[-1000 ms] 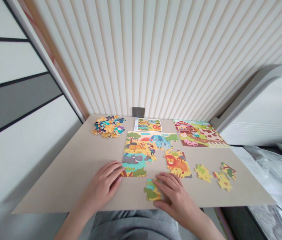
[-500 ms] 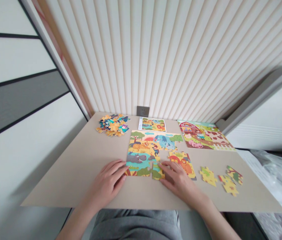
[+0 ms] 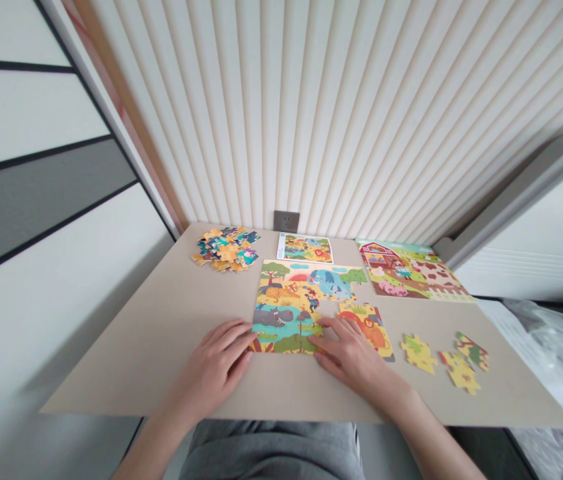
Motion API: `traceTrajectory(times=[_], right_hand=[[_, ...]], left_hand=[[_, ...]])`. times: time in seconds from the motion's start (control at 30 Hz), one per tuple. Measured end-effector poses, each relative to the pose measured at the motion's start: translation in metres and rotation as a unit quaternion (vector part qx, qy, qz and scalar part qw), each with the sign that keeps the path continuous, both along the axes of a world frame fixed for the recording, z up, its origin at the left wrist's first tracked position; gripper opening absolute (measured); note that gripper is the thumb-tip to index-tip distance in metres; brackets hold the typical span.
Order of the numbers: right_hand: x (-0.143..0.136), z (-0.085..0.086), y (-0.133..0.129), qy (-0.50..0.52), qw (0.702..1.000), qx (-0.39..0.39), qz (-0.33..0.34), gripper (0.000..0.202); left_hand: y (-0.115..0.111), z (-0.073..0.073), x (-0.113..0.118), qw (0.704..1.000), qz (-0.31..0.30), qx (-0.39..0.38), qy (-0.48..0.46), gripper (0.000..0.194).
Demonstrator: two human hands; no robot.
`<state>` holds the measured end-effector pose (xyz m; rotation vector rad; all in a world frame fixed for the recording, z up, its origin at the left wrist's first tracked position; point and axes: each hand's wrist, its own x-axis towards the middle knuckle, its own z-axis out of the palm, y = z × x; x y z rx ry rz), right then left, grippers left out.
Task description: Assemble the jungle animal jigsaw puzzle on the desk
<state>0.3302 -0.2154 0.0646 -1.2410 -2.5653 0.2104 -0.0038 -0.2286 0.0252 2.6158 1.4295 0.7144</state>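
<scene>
A partly joined animal jigsaw puzzle (image 3: pixel 277 300) lies flat on the table, with a hippo, a leopard and elephants on it. My left hand (image 3: pixel 218 360) rests at its lower left edge, fingers stretched out and touching the border. My right hand (image 3: pixel 354 353) has its fingertips on a green puzzle piece (image 3: pixel 307 343) at the bottom edge, which sits against its neighbour on the left. Beside that hand is a joined lion section (image 3: pixel 372 328), partly covered by my fingers and apart from the main part.
Loose yellow pieces (image 3: pixel 418 353) and a green-brown piece (image 3: pixel 472 351) lie on the right. A reference picture card (image 3: pixel 306 248) is behind the puzzle, a heap of pieces (image 3: pixel 226 249) at the back left. A farm puzzle (image 3: pixel 411 270) lies at the back right.
My right hand has slid the green piece left, closing the gap to the puzzle's bottom row. My left hand has stayed at the left edge.
</scene>
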Motion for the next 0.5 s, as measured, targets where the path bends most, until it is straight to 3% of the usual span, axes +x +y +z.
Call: traceTrajectory(times=[0.2,0.4,0.5], right_hand=[[-0.006,-0.004,-0.001,-0.025,0.999,0.035,-0.014,0.026],[-0.011,-0.011,-0.008,-0.04,0.997,0.064,-0.001,0.045],[-0.013,-0.011,-0.012,-0.041,0.997,0.065,-0.011,0.042]], left_hand=[[0.001,0.0,-0.001,1.0,-0.003,-0.006,0.014,0.035],[0.0,-0.003,-0.001,1.0,-0.004,-0.003,0.015,0.036],[0.001,-0.004,-0.002,1.0,-0.002,-0.001,0.011,0.035]])
